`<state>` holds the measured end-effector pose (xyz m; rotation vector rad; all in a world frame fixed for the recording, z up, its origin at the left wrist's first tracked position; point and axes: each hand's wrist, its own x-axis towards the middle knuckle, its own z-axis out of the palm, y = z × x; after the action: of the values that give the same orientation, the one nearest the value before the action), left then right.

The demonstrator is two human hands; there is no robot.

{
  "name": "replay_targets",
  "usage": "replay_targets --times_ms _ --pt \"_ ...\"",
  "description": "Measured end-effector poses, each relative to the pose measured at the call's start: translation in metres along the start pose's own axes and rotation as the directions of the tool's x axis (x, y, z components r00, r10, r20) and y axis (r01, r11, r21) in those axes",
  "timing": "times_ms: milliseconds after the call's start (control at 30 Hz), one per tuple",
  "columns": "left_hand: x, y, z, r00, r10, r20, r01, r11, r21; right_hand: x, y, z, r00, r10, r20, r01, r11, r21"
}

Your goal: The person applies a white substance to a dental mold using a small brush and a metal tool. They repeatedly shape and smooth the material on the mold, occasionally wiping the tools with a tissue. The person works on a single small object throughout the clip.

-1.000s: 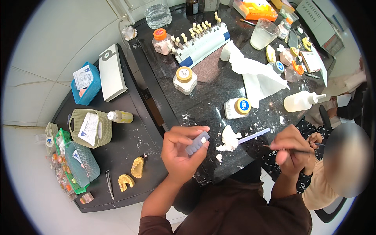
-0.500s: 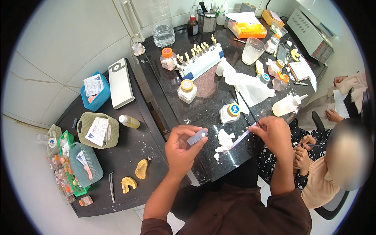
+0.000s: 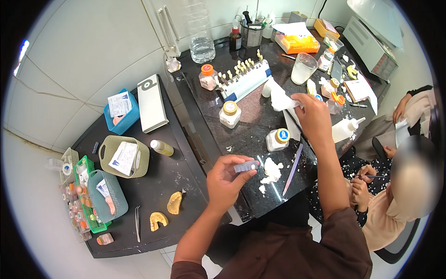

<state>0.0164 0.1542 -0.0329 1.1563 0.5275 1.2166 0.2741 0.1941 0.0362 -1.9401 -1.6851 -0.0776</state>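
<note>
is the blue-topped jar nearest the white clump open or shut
Shut: its gold-rimmed, blue-topped lid sits over the mouth of the jar.

We held a grey block (image 3: pixel 244 167) in our left hand (image 3: pixel 225 182) and pinched tissue (image 3: pixel 280 99) with our right hand (image 3: pixel 314 120); on the counter (image 3: pixel 253 137), a white lump (image 3: pixel 271 170) lay near a stick (image 3: pixel 293 169).

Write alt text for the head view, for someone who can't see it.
A left hand holds a grey ridged block while the right hand grips white tissue over a black worktop. A white clump and a pale strip lie nearby; a rack of tooth-shaped samples stands farther back.
</note>
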Motion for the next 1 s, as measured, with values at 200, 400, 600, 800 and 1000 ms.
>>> replay_targets --times_ms 200,400,600,800,1000 --pt "-0.003 0.001 -0.002 0.999 -0.046 0.002 0.046 0.996 -0.077 0.009 -0.004 -0.006 0.928 -0.059 -0.369 0.129 0.978 0.167" --pt "-0.001 0.004 -0.004 0.993 -0.118 -0.001 0.117 0.984 -0.135 0.010 -0.018 -0.011 0.821 -0.106 -0.561 0.274 0.935 0.224" --pt "0.000 0.007 -0.008 0.986 -0.161 0.034 0.164 0.958 -0.234 -0.025 -0.034 -0.029 0.730 -0.290 -0.618 0.446 0.888 0.111" --pt "-0.005 0.014 -0.006 0.988 -0.151 0.041 0.157 0.943 -0.295 -0.071 -0.070 -0.044 0.824 -0.406 -0.394 0.493 0.858 0.146" --pt "-0.025 0.007 -0.008 0.950 -0.282 -0.133 0.256 0.949 -0.184 -0.108 -0.095 -0.032 0.816 -0.535 -0.219 0.576 0.722 0.383"
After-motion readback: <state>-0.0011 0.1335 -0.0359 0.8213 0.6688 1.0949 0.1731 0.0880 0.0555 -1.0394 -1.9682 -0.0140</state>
